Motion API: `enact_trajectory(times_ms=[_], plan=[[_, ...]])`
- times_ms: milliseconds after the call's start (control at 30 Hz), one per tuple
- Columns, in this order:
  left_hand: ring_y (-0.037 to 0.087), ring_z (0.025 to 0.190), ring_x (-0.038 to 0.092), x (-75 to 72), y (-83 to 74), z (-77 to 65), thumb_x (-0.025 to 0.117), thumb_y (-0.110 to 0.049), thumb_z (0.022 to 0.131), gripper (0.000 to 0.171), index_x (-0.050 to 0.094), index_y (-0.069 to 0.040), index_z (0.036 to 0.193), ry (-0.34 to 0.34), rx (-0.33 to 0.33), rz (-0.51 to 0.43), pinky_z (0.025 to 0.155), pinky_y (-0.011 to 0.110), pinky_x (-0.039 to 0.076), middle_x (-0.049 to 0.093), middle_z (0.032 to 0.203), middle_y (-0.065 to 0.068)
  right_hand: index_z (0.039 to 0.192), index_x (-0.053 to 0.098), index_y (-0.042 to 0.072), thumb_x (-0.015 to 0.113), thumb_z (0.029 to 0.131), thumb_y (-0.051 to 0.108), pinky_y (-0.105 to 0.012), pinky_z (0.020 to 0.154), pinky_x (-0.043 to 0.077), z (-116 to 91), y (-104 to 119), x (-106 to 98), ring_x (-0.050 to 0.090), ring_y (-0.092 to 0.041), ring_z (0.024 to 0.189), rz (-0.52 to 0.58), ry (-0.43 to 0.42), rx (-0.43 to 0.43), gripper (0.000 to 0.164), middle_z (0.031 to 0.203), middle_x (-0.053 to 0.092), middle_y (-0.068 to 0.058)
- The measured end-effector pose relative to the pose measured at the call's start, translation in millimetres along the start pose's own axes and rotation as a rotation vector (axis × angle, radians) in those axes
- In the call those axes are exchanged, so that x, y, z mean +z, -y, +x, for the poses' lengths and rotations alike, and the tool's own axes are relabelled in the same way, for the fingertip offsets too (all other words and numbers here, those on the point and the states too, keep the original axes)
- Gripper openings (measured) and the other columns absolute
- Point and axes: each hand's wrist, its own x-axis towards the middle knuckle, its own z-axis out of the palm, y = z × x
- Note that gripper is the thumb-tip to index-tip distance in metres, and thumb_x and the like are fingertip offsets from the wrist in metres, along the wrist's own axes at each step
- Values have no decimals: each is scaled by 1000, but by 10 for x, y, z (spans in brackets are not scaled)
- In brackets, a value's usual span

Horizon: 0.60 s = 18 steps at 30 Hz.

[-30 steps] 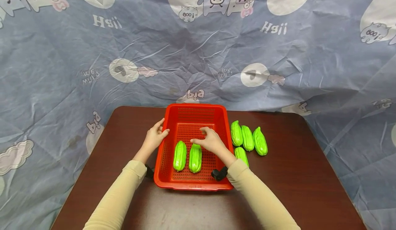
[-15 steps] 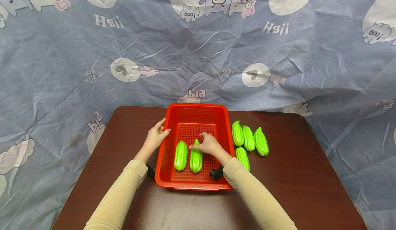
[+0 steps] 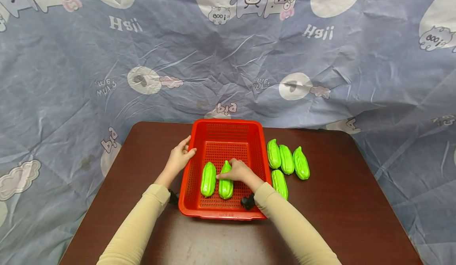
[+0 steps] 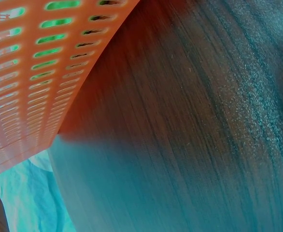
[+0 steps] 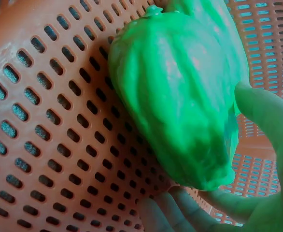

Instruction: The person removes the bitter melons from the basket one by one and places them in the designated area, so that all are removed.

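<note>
A red perforated basket (image 3: 228,215) stands on the table with two ridged green bitter melons inside. My left hand (image 3: 179,157) grips its left rim, thumb over the edge and fingers outside; the left wrist view shows the basket's slotted outer wall (image 4: 23,123). Inside the basket, my right hand (image 3: 242,173) holds the right-hand bitter melon (image 3: 226,189) near its stem end, with the thumb on its left side and the fingers on its right. Up close in the right wrist view, this bitter melon (image 5: 175,92) lies against the other one. The left-hand bitter melon (image 3: 208,180) is untouched.
Several more bitter melons (image 3: 286,159) lie on the dark brown table (image 3: 342,201), close to the basket's right side. A printed grey-blue cloth (image 3: 213,59) hangs behind the table's far edge. The right sleeve (image 3: 285,213) passes over the basket's near right corner.
My right hand has come down from above the right-hand bitter melon, and its thumb and fingers have closed around it. The left hand stays on the rim. The melons have not visibly moved.
</note>
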Motion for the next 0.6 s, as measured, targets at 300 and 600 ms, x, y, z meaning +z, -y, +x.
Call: enact_trajectory(times_ms=[300, 600], plan=[[15, 69, 51, -3, -10, 0, 63, -22, 96, 65, 36, -10, 153, 2, 6, 5, 62, 26, 44, 61, 94, 11, 142, 44, -4, 77, 80, 48, -47, 96, 49, 1, -10, 26, 57, -35, 118, -3, 68, 14, 87, 130, 57, -21], [14, 69, 54, -4, -6, -6, 63, -23, 96, 66, 36, -9, 153, 2, 7, 12, 63, 26, 46, 61, 95, 11, 132, 51, -3, 80, 78, 45, -39, 76, 56, -3, -12, 44, 64, -24, 89, 14, 87, 9, 77, 107, 62, -13]])
